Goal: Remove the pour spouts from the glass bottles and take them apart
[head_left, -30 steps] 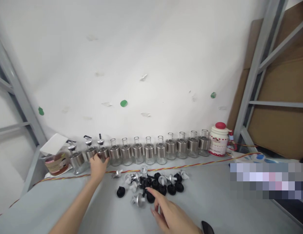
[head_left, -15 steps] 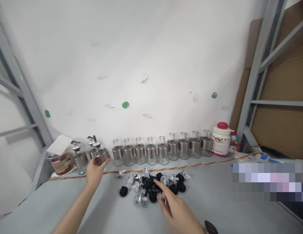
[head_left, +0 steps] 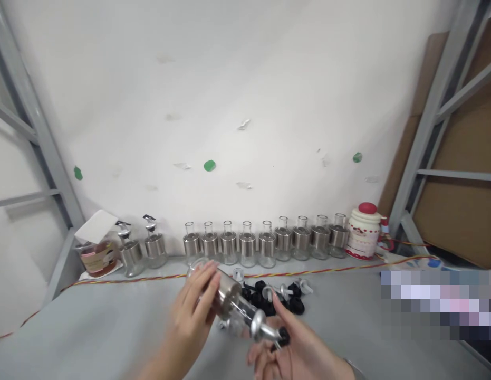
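Observation:
My left hand is wrapped round a glass oil bottle with a brushed-metal sleeve. The bottle lies tilted, its neck pointing down to the right, and a silver pour spout with a black tip sits in the neck. My right hand is just beyond the spout's tip, palm up with thumb and fingers apart; whether it touches the tip I cannot tell. Behind the hands, a pile of black caps and silver spout parts lies on the grey table, partly hidden by the bottle.
Several spoutless bottles stand in a row along the wall. Two bottles with spouts are at the left, beside a labelled tub. A white jar with a red lid ends the row. A twisted red-yellow cord crosses the table.
My left hand has brought the bottle with its spout from the row at the left to the middle, tipping it over. My right hand has drawn back from the pile and turned palm up.

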Available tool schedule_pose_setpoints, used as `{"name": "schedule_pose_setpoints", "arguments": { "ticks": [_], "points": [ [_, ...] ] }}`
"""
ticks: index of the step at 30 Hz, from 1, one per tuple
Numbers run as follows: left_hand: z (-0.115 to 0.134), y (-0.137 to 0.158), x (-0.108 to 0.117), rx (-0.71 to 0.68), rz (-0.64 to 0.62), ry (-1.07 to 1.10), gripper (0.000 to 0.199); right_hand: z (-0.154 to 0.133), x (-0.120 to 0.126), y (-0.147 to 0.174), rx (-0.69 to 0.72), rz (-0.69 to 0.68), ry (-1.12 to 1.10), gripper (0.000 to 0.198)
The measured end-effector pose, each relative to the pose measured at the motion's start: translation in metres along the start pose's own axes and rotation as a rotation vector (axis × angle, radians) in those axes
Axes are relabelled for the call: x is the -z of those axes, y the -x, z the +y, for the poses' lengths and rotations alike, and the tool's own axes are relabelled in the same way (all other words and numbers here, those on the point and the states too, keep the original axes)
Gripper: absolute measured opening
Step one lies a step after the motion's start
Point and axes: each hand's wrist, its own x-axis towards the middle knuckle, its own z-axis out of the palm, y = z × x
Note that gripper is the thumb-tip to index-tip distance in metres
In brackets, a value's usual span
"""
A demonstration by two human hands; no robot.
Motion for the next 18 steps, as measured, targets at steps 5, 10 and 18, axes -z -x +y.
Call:
{"name": "schedule_pose_setpoints", "arguments": {
  "ticks": [5, 10, 18],
  "points": [
    [0.005, 0.004, 0.007, -0.208, -0.127, -0.115, 0.048, 0.001, 0.000, 0.008, -0.066, 0.001, 0.066, 0.040],
    [0.002, 0.003, 0.003, -0.229, -0.124, -0.163, 0.039, 0.004, -0.003, 0.008, -0.120, 0.107, 0.264, 0.021],
    [0.012, -0.006, 0.002, -0.233, -0.008, -0.173, 0.027, 0.008, -0.004, 0.003, -0.126, 0.237, 0.311, 0.013]
  ]
}}
